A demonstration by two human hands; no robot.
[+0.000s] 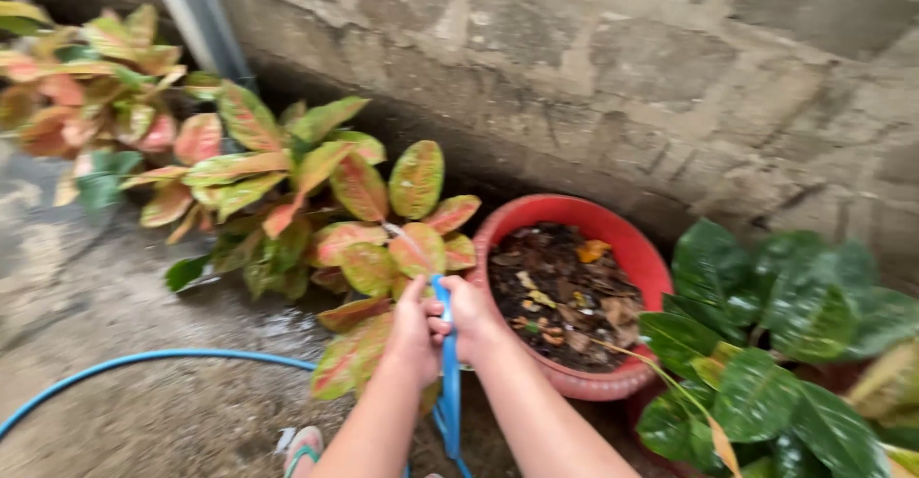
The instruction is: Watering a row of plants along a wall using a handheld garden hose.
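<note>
Both hands, left hand (414, 330) and right hand (469, 317), close their grip on the blue hose (448, 373). Its end points toward the red-green plant (369, 248); no water shows yet, and the red pot (574, 291) looks dry.

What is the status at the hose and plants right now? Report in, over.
Left hand and right hand both closed on the blue hose. Hose end by the red-green plant. Red pot alongside, nothing blocking.

Home yard: potted plants (287, 200), block wall (622, 57), garden hose (144, 363), concrete ground (144, 421).
</note>
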